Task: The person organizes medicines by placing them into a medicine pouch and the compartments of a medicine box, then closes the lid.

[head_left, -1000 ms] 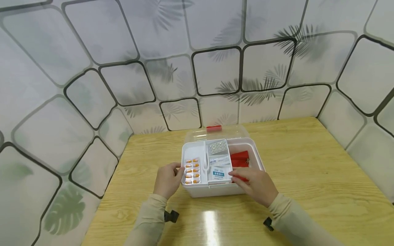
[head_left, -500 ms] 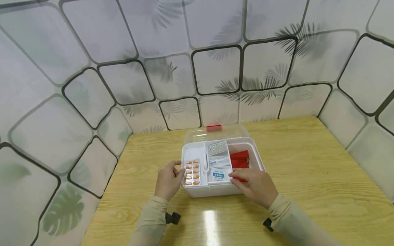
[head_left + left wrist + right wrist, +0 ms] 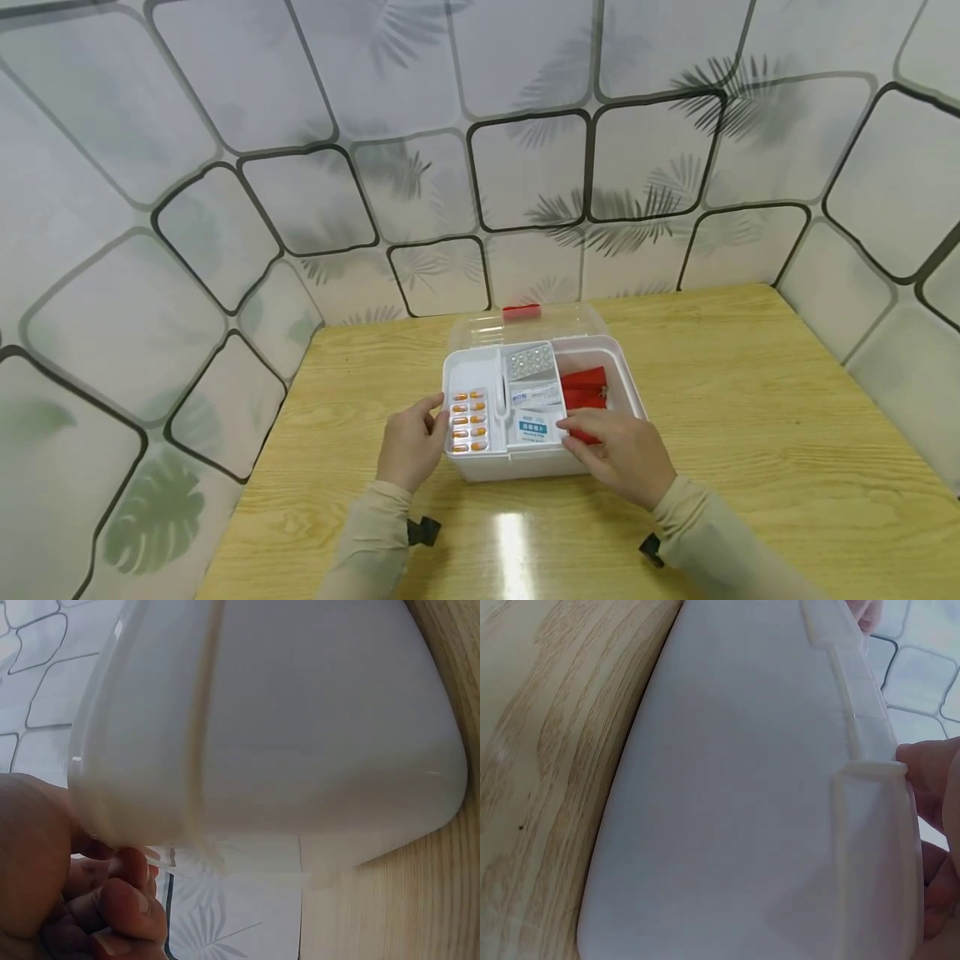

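A white medicine box (image 3: 528,467) stands on the table with its clear lid folded back. In its left part sits a white compartment tray (image 3: 472,371), which holds a blister pack of orange capsules (image 3: 468,421), a silver pill blister (image 3: 531,361), a small white packet (image 3: 536,394) and a blue-and-white sachet (image 3: 532,427). My left hand (image 3: 411,442) grips the tray's left edge at the box rim; in the left wrist view its fingers (image 3: 127,904) curl at the corner. My right hand (image 3: 624,454) pinches the tray's right edge near the front, over the box's open right part.
Red cloth pouch (image 3: 583,388) lies in the right part of the box, partly hidden by my right hand. The clear lid (image 3: 570,321) with a red latch (image 3: 522,312) leans out behind. A wooden table (image 3: 750,417) runs back to patterned walls.
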A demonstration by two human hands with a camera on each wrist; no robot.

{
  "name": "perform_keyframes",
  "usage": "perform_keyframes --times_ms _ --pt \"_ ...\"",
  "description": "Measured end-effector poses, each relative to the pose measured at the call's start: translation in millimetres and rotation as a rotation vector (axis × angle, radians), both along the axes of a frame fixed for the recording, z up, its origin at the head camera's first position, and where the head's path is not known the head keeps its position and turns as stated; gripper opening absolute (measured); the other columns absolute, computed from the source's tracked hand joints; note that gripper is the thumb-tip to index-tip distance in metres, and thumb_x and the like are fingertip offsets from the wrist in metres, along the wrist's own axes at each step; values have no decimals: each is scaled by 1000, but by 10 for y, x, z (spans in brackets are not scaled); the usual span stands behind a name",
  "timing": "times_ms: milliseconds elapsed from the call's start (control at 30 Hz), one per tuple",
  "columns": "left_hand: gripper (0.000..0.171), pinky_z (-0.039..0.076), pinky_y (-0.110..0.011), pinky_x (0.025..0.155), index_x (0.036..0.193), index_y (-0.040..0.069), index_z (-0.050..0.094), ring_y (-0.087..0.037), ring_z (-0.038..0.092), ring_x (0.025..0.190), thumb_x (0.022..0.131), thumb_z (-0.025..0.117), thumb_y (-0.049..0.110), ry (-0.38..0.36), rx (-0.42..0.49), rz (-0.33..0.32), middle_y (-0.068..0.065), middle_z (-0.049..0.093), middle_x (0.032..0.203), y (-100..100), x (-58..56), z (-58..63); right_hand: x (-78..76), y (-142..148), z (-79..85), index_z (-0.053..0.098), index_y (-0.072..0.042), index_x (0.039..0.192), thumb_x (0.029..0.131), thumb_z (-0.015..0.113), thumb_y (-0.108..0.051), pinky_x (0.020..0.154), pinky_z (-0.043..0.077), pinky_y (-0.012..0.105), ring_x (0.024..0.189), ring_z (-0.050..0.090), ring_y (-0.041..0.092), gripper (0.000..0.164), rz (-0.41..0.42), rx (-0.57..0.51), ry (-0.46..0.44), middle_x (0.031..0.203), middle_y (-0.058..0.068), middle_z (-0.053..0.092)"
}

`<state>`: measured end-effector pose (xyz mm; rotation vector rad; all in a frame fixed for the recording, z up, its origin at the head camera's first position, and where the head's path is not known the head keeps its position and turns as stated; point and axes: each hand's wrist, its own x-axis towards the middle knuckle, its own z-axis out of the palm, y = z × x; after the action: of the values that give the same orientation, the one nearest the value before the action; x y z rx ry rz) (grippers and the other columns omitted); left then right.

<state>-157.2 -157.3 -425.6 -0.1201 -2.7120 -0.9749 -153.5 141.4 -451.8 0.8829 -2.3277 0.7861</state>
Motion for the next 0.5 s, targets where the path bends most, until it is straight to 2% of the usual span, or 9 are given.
perform_keyframes --times_ms 267,500 --pt "27 37 -23 40 116 1 67 -6 43 45 91 63 12 44 -16 -4 6 50 57 10 16 -37 9 -19 7 74 -23 92 80 77 -24 61 52 28 80 64 8 12 -16 16 -20 98 -7 69" --pt "27 37 -24 41 117 3 66 -7 43 46 92 63 14 52 43 0 6 50 57 4 28 -84 3 -22 10 75 -23 90 80 78 -25 62 51 28 79 63 7 11 -15 26 -37 97 -7 68"
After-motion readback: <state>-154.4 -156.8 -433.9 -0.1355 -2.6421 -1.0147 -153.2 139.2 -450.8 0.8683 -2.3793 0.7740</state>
